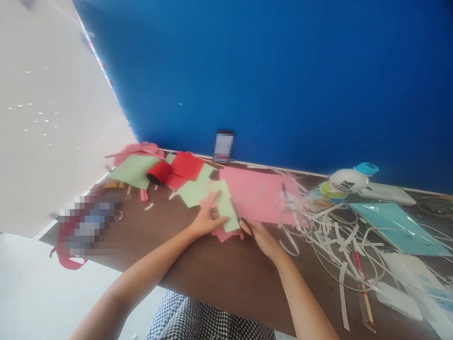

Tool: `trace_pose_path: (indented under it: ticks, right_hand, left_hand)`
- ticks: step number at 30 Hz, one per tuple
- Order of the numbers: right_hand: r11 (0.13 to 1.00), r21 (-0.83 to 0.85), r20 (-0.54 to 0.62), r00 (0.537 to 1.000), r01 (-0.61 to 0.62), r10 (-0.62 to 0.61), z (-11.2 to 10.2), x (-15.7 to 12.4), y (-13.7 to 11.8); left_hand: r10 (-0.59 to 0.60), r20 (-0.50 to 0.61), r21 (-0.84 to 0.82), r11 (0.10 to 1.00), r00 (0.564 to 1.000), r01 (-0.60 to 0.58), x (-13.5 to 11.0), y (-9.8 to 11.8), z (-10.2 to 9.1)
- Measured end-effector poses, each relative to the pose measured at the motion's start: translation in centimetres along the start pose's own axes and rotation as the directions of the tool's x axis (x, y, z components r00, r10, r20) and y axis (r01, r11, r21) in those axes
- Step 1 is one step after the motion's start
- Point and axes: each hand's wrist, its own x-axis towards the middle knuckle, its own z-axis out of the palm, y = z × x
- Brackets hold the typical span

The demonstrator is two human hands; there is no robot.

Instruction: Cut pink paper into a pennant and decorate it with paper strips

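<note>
My left hand (208, 216) grips a light green paper piece (225, 203) by its left side, with the thumb and fingers on it. In my right hand (260, 236) is a pair of scissors (247, 227) with dark handles. The blades lie along the right edge of the green piece, and their tips are hard to make out. Under both hands, small pink paper (222, 234) sticks out. A large pink sheet (255, 193) lies just behind the hands.
Left stand a red roll (159, 173), red paper (187, 165) and green sheets (132, 169). A phone (223, 145) leans on the blue wall. To the right are a glue bottle (348, 181), tangled white strips and cables (341, 241), a teal packet (399, 226) and a brush (361, 278).
</note>
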Motion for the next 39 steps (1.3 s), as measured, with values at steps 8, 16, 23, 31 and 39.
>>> trace_pose_path:
  ticks: [8, 16, 23, 31, 39]
  right_hand:
    - [0.999, 0.039, 0.067, 0.998, 0.003, -0.006, -0.2, -0.1, -0.2]
    - [0.987, 0.163, 0.055, 0.998, -0.008, -0.001, 0.0, 0.1, -0.4]
    - [0.985, 0.172, 0.076, 0.996, 0.026, -0.04, -0.1, 0.1, -0.1]
    - [0.975, 0.22, 0.051, 0.999, -0.016, 0.005, 0.3, -0.3, -0.9]
    - [0.975, 0.223, 0.072, 0.997, 0.0, -0.017, 0.1, -0.3, -1.7]
  left_hand:
    - [-0.003, -0.004, -0.005, 1.0, 1.0, 0.003, 0.0, 0.1, 0.3]
    - [0.034, 0.042, 0.078, 0.996, 0.999, -0.037, -0.1, -0.5, 0.6]
    - [0.029, 0.062, 0.089, 0.995, 0.998, -0.035, -0.4, -0.2, 0.7]
    - [0.034, 0.091, 0.149, 0.988, 0.995, -0.047, -0.4, -0.4, 0.7]
    - [0.004, 0.105, 0.082, 0.997, 0.994, -0.012, -0.5, -0.3, 0.8]
